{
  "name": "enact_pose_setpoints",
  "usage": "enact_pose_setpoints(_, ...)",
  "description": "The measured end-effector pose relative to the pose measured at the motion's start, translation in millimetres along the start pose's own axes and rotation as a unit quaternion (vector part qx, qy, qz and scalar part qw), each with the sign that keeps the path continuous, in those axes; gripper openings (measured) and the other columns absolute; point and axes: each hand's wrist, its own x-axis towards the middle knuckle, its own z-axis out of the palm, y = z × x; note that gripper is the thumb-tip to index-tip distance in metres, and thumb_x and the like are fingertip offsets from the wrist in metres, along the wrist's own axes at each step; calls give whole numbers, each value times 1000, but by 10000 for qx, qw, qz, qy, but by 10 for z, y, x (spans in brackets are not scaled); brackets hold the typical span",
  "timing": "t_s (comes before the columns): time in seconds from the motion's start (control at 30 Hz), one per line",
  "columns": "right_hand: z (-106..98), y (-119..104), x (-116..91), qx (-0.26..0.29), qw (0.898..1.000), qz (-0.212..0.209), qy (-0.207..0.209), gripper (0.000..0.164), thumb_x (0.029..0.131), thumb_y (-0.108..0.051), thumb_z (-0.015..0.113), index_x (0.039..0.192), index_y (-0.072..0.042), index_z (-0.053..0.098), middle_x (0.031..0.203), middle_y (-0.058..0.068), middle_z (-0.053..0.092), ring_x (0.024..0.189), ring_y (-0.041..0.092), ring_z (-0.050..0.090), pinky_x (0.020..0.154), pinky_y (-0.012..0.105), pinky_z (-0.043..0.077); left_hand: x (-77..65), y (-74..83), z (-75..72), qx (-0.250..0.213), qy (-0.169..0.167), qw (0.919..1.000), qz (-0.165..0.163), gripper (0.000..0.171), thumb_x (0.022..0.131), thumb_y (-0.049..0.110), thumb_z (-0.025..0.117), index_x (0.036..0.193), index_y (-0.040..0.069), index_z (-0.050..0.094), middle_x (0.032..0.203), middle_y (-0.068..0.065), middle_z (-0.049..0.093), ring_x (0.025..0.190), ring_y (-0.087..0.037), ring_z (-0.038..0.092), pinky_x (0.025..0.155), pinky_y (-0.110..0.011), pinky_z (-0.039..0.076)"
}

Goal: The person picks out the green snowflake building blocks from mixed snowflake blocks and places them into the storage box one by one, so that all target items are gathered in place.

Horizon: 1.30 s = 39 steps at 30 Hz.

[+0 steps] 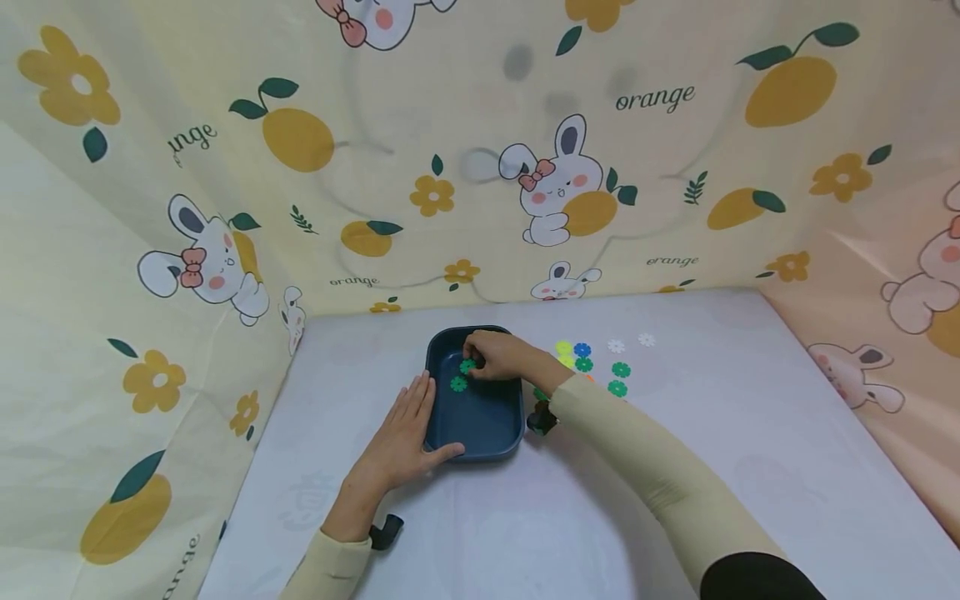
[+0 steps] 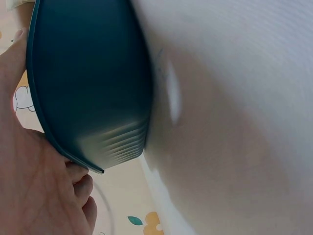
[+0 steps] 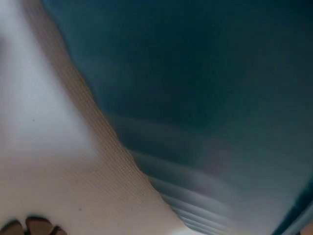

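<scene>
A dark blue rectangular tray stands on the table. My left hand rests against its left side, fingers straight along the wall and thumb stretched over the near rim; the left wrist view shows this hand at the tray's outer wall. Inside the tray's far part, my right hand pinches a green snowflake disc between thumb and fingertips. Another green disc lies just below it on the tray floor. The right wrist view holds mostly the tray wall; no fingers show there.
Right of the tray lie loose snowflake discs: yellow, blue, green and white. Some are partly hidden behind the right forearm. A patterned cloth wall rises behind the white table.
</scene>
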Motion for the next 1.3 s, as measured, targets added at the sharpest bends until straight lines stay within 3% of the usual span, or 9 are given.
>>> enact_pose_setpoints(0.33, 37, -1, 45, -675, 9974, 185, -173, 30, 100, -33, 78, 124, -16, 71, 112, 1, 67, 96, 15, 64, 89, 35, 59, 6, 16, 6, 56, 58, 10000, 36, 122, 95, 82, 54, 171, 2, 3, 181, -12, -5, 167, -27, -3, 136, -46, 3)
enact_pose_setpoints(0.67, 63, -18, 37, -963, 9947, 238, -261, 29, 100, -34, 78, 122, -16, 71, 113, 1, 67, 96, 17, 64, 88, 37, 60, 2, 50, -4, -47, 23, 10000, -47, 121, 95, 77, 61, 171, 2, 5, 181, -12, -3, 167, -26, -2, 136, -46, 4)
enact_pose_setpoints(0.97, -23, 44, -60, 64, 9998, -64, 181, 26, 103, -23, 75, 126, -12, 69, 114, 4, 65, 102, 18, 61, 94, 35, 57, -5, 39, -5, -36, 4, 10000, -43, 122, 95, 82, 56, 171, 2, 3, 181, -11, -5, 167, -25, -4, 136, -46, 3)
enact_pose_setpoints(1.3, -283, 206, -407, 888, 9921, -324, 826, 29, 102, -17, 77, 126, -3, 71, 112, 7, 67, 99, 21, 62, 89, 37, 58, -14, 41, -25, -57, -11, 9999, -126, 123, 95, 80, 58, 171, 3, 1, 181, -10, -7, 167, -25, -4, 136, -46, 2)
